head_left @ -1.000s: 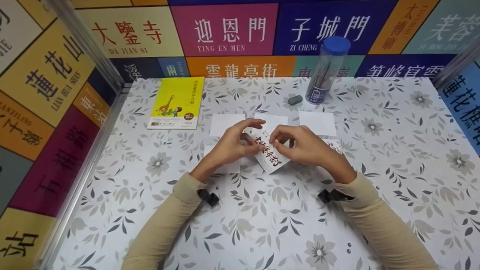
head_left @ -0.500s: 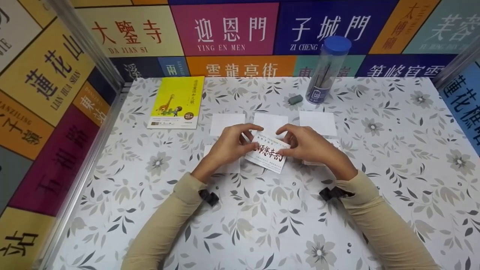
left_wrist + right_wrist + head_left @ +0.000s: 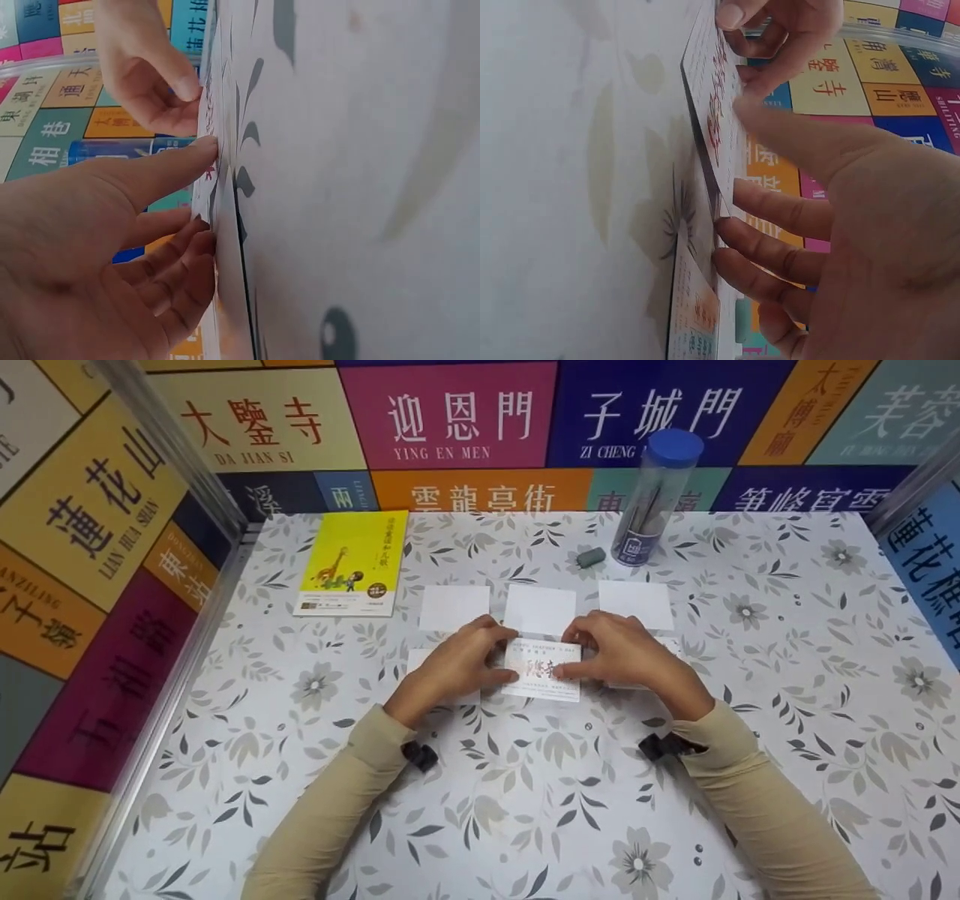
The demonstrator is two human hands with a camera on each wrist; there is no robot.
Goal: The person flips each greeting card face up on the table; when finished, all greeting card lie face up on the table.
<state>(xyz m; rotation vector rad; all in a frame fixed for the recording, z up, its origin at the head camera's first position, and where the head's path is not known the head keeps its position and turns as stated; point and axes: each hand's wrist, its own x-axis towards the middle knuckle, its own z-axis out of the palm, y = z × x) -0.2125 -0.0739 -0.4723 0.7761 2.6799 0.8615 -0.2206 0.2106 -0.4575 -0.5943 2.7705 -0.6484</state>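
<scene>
A printed card [image 3: 541, 669] with red and black brush lettering lies level on the floral tabletop [image 3: 525, 795], in the middle of the head view. My left hand [image 3: 491, 656] pinches its left edge and my right hand [image 3: 581, 654] pinches its right edge. The left wrist view shows my left hand [image 3: 112, 225] with thumb and fingers at the card's edge [image 3: 206, 150]. In the right wrist view my right hand [image 3: 840, 195] holds the card [image 3: 716, 97] just off the table, and a second printed card [image 3: 694, 315] lies under it.
Three blank white cards [image 3: 454, 607] [image 3: 540, 609] [image 3: 636, 604] lie in a row just beyond the hands. A further white card [image 3: 420, 660] peeks out under the left hand. A yellow book [image 3: 351, 562], a grey eraser [image 3: 590, 558] and a blue-capped tube [image 3: 656, 499] are at the back. Walls close in left, right and behind.
The printed card has turned from slanted to level and come down onto the table. Both hands have sunk with it and spread to its two short edges.
</scene>
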